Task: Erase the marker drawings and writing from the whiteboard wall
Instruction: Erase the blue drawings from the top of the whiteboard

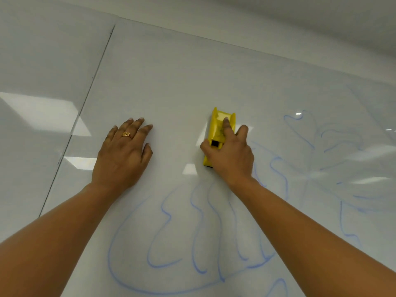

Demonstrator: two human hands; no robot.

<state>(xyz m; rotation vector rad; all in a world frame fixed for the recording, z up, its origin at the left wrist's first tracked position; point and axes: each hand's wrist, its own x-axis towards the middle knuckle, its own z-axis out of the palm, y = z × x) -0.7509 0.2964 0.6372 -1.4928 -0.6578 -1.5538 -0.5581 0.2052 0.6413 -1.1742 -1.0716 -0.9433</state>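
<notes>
Pressing yellow eraser (220,125) flat to whiteboard wall (192,71), right hand (229,153) gripped it, thumb and fingers curled round body. Left of eraser, left hand (123,155) lay flat on board, fingers straight, holding nothing. Above and left of eraser, surface looked clean. Below eraser and to its right, blue marker drawings (162,243), loops and wavy lines, uncleared. Judged: early stage, bulk of drawing left to wipe.

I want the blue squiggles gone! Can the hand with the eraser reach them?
Probably yes: the right hand grips the yellow eraser just above the blue lines, with nothing in between.
</notes>
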